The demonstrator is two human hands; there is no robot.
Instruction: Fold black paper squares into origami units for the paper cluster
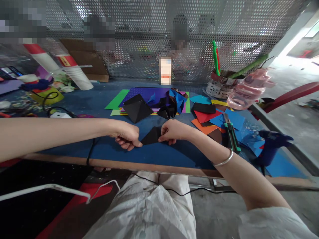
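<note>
Between my hands, low over the blue tabletop, is a folded piece of black paper [151,136] with a triangular outline. My left hand [128,135] pinches its left corner between thumb and curled fingers. At its right edge, my right hand [171,132] grips it with the thumb and fingertips. Just beyond lies a black folded paper square [138,109], and beside it sit black folded pieces [166,111] and a crumpled-looking blue folded paper [178,99]. These rest on a stack of coloured sheets [116,101] with green showing at its edges.
Loose coloured papers [203,116], a green-and-black utility knife [231,134] and a dark blue glue gun [270,149] lie to the right. Behind them stand a pot [219,85] and a pink bottle [249,89]. Paper cups [77,74] and a black cable [91,149] are left. A perforated metal panel [139,53] backs the table.
</note>
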